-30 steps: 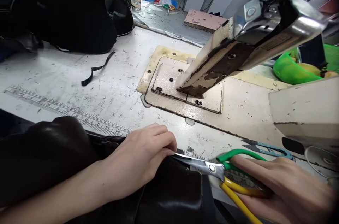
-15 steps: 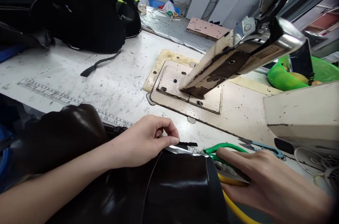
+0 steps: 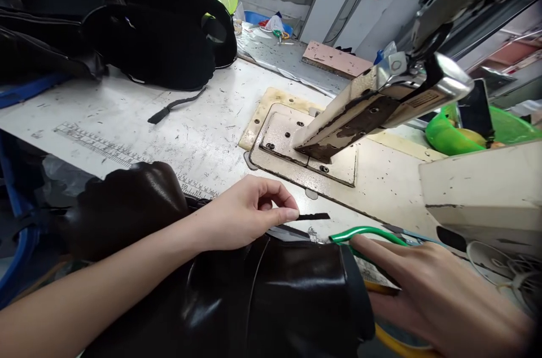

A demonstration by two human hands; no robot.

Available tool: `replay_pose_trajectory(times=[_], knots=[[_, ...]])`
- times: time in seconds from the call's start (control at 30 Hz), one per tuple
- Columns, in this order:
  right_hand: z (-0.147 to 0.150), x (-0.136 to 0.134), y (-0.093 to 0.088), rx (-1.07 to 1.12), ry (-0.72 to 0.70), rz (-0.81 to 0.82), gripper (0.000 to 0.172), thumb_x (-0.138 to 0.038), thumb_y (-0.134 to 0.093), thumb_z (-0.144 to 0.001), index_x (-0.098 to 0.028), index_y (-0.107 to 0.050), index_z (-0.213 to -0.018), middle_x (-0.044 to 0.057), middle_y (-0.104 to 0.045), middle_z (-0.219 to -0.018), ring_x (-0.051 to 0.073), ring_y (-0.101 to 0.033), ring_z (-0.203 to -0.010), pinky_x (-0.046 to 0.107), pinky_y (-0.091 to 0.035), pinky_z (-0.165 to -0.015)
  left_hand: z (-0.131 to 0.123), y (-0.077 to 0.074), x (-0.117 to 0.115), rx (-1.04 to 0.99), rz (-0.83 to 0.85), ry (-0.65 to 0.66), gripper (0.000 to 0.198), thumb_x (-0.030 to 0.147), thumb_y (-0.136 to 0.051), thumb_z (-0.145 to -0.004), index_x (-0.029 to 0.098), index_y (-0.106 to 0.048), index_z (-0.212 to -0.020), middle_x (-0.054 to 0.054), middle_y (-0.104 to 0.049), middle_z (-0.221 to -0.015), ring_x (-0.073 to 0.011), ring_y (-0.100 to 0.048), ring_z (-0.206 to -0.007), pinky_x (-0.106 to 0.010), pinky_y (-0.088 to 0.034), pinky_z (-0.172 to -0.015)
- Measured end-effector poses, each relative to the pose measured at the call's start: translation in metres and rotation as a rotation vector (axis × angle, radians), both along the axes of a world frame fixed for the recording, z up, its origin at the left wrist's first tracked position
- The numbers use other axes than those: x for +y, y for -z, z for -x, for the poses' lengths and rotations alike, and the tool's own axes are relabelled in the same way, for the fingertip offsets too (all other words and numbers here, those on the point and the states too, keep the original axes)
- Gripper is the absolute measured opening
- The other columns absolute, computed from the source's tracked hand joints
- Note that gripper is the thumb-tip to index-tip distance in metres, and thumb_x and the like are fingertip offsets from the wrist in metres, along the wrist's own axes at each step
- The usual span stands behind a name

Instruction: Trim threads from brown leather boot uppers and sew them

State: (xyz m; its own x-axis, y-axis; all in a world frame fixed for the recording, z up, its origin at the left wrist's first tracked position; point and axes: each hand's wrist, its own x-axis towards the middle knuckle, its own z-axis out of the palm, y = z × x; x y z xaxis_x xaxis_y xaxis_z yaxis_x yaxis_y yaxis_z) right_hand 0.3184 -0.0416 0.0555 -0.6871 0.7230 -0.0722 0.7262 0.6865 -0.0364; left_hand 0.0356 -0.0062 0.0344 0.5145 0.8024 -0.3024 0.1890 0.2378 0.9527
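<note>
My left hand pinches a thin black strip between thumb and forefinger, just above the edge of a glossy dark brown leather piece that lies over the table's near edge. My right hand grips scissors by a green handle and a yellow handle. Their steel blades lie along the leather's top edge, right under the strip.
A worn cream sewing machine stands on the white table, which bears a printed ruler. Black bags sit at the back left with a loose black strap. A green basin and small blue snips are at the right.
My left hand has opened from resting on the leather into a pinch and lifted a cut black strip. The scissors have slid left along the leather's edge. The view has shifted.
</note>
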Motion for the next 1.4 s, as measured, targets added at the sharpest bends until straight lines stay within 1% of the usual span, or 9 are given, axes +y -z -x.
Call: replay_pose_trajectory(times=[0.1,0.33,0.73,0.83,0.97,1.1,1.2,1.33,1.4], knots=[[0.014,0.002,-0.006,0.007,-0.097,0.073,0.016,-0.021,-0.055,-0.090,-0.028,-0.041,-0.086,-0.008,-0.058,-0.058,0.018,-0.058,-0.040,0.029,-0.029,-0.041,0.002,-0.003,-0.001,-0.080,-0.028,-0.004,0.017,0.035,-0.065,-0.091,0.019,-0.066,-0.087,0.003,-0.054,-0.074,-0.0104,-0.043,-0.066,-0.025,-0.035,-0.060],[0.025,0.004,0.001,-0.002,0.005,0.253,0.013,-0.013,-0.046,-0.089,-0.025,-0.041,-0.087,-0.003,-0.057,-0.066,0.016,-0.050,-0.047,0.029,-0.023,-0.050,0.005,-0.015,0.000,-0.254,-0.017,-0.014,0.015,0.029,-0.069,-0.091,0.015,-0.065,-0.086,0.004,-0.057,-0.076,-0.0076,-0.048,-0.069,-0.020,-0.038,-0.062],[0.042,0.005,0.012,0.134,0.023,0.232,0.018,-0.009,-0.045,-0.081,-0.025,-0.037,-0.080,-0.007,-0.042,-0.061,0.013,-0.036,-0.045,0.028,-0.020,-0.050,0.024,-0.024,0.004,-0.420,-0.064,-0.073,0.013,0.027,-0.065,-0.095,0.016,-0.062,-0.090,0.005,-0.051,-0.074,-0.0057,-0.047,-0.066,-0.017,-0.042,-0.065],[0.043,0.003,0.017,0.127,0.065,0.260,0.018,-0.012,-0.050,-0.083,-0.025,-0.038,-0.077,-0.007,-0.047,-0.062,0.012,-0.037,-0.046,0.027,-0.021,-0.050,0.038,-0.037,-0.002,-0.164,-0.166,-0.054,0.015,0.033,-0.051,-0.101,0.020,-0.053,-0.094,0.002,-0.057,-0.081,-0.0098,-0.051,-0.066,-0.022,-0.043,-0.061],[0.051,-0.003,0.008,0.134,0.098,0.288,0.017,-0.009,-0.055,-0.079,-0.023,-0.046,-0.075,-0.004,-0.061,-0.068,0.012,-0.047,-0.051,0.027,-0.025,-0.052,0.059,-0.046,-0.014,0.552,-0.591,0.035,0.016,0.038,-0.054,-0.098,0.024,-0.053,-0.090,0.000,-0.057,-0.077,-0.0189,-0.051,-0.072,-0.030,-0.035,-0.061],[0.064,-0.012,-0.014,0.128,0.217,0.364,0.018,-0.009,-0.053,-0.079,-0.025,-0.046,-0.075,-0.004,-0.061,-0.062,0.015,-0.050,-0.052,0.026,-0.031,-0.052,0.063,-0.042,-0.022,0.872,-0.832,0.195,0.021,0.012,-0.053,-0.090,0.021,-0.054,-0.070,-0.004,-0.055,-0.079,-0.0209,-0.051,-0.072,-0.034,-0.030,-0.062],[0.069,-0.023,-0.017,0.103,0.263,0.330,0.018,-0.015,-0.053,-0.082,-0.026,-0.043,-0.073,-0.003,-0.059,-0.058,0.018,-0.055,-0.052,0.026,-0.032,-0.049,0.059,-0.036,-0.020,0.756,-0.687,0.183,0.021,0.017,-0.048,-0.094,0.021,-0.055,-0.075,-0.003,-0.057,-0.084,-0.0189,-0.054,-0.071,-0.032,-0.035,-0.061],[0.064,-0.038,0.004,0.163,0.238,0.149,0.012,-0.015,-0.052,-0.082,-0.025,-0.047,-0.078,0.000,-0.065,-0.069,0.018,-0.060,-0.052,0.026,-0.036,-0.048,0.061,-0.027,-0.009,0.396,-0.239,0.045,0.021,0.039,-0.054,-0.095,0.022,-0.057,-0.084,0.000,-0.059,-0.095,-0.0166,-0.063,-0.076,-0.029,-0.050,-0.068],[0.059,-0.041,0.014,0.167,0.197,0.082,0.014,-0.012,-0.053,-0.079,-0.025,-0.050,-0.080,0.000,-0.066,-0.074,0.017,-0.061,-0.052,0.025,-0.037,-0.048,0.065,-0.023,-0.005,0.323,-0.164,0.028,0.022,0.042,-0.056,-0.094,0.022,-0.059,-0.084,0.001,-0.059,-0.095,-0.0154,-0.064,-0.075,-0.029,-0.053,-0.070]])
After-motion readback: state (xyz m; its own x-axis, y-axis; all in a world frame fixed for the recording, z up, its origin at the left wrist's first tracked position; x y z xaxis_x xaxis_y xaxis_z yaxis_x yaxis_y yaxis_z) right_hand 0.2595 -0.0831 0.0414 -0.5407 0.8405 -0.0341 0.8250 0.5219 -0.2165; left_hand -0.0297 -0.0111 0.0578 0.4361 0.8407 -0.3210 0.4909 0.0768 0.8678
